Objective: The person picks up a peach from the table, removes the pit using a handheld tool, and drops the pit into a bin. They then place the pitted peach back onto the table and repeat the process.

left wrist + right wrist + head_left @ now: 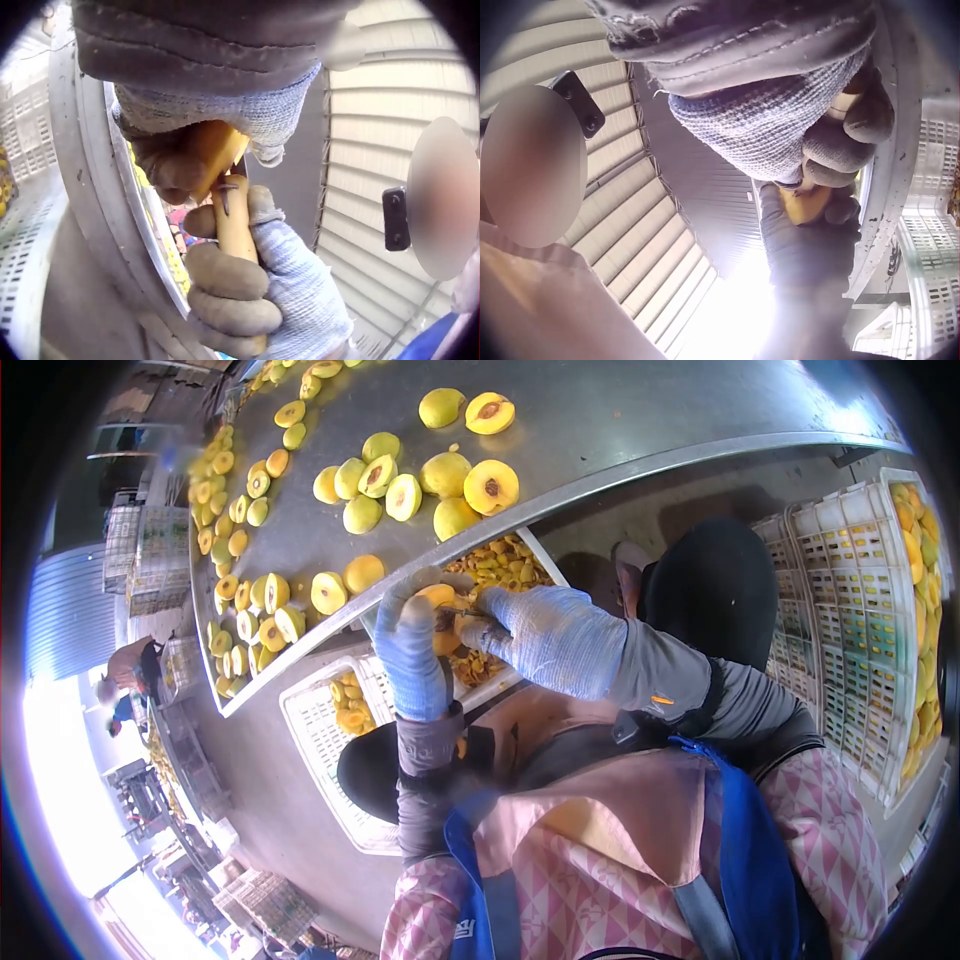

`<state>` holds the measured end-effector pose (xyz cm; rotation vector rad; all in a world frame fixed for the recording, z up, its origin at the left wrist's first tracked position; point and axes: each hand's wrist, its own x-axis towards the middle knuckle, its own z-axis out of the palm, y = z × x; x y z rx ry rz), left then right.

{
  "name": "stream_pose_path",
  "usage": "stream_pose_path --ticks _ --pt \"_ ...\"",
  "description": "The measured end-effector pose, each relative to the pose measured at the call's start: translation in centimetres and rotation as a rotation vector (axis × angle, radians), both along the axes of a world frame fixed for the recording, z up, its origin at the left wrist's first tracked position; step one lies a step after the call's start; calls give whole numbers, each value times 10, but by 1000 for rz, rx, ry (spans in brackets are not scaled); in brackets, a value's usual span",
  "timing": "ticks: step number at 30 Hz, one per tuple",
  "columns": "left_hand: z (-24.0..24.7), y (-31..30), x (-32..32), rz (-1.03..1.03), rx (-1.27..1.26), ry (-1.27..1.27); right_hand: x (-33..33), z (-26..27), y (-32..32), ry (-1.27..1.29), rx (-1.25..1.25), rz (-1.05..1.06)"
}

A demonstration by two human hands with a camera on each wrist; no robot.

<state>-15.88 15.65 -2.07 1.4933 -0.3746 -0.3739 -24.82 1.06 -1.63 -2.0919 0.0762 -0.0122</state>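
Both hands wear blue knit gloves with grey-coated fingers and meet over a tray of fruit scraps (495, 565). My left hand (410, 650) grips a yellow peach half (217, 154), its thumb raised in the head view. In my right hand (560, 635) is a tool with a pale wooden handle (236, 225), the fingers wrapped round it. A dark metal piece shows at the handle's top, right at the peach; the tool's working end is mostly hidden. The right wrist view shows the peach half (806, 204) between the two hands.
Halved peaches (400, 495) lie scattered over the metal table (620, 420), whose raised rim runs just beyond the hands. A white crate (310, 710) with peach pieces stands below left. Stacked crates (830, 600) of peaches stand at right.
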Motion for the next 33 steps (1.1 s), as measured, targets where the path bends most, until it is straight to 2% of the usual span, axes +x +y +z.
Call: stream_pose_path --ticks 1,3,6,9,13,15,17,19,20,23,25,27,30,31,33 --pt "-2 -3 -2 18 -119 7 0 -2 0 -53 0 -31" --pt "-5 -6 -5 47 -131 -37 0 -2 0 -34 -27 -26" --pt "-12 -4 -6 182 100 -133 0 4 -1 12 -21 2" --pt "-11 -1 -7 222 191 -274 -1 4 -4 23 18 39" --pt "1 1 -6 128 164 -238 0 5 -6 16 15 76" --pt "3 5 -3 36 254 -280 0 9 -7 43 -4 100" --pt "4 5 -5 40 232 -281 2 6 -7 67 -24 119" --pt "4 5 -7 40 208 -283 4 -5 -6 -31 198 133" --pt "4 5 -7 44 195 -284 3 -5 -5 -32 195 131" --pt "-8 12 1 77 216 -274 -1 -3 0 -36 104 87" --pt "-11 14 4 101 253 -264 -3 3 2 24 -133 79" --pt "-10 12 3 60 154 -85 -4 11 -1 10 -148 78" --pt "-6 6 -1 60 64 15 -5 9 -3 -66 -194 62" --pt "-7 5 -2 60 64 16 -5 7 -4 -129 -221 50" --pt "-8 5 -2 88 90 -4 -4 8 -5 -92 -193 67"
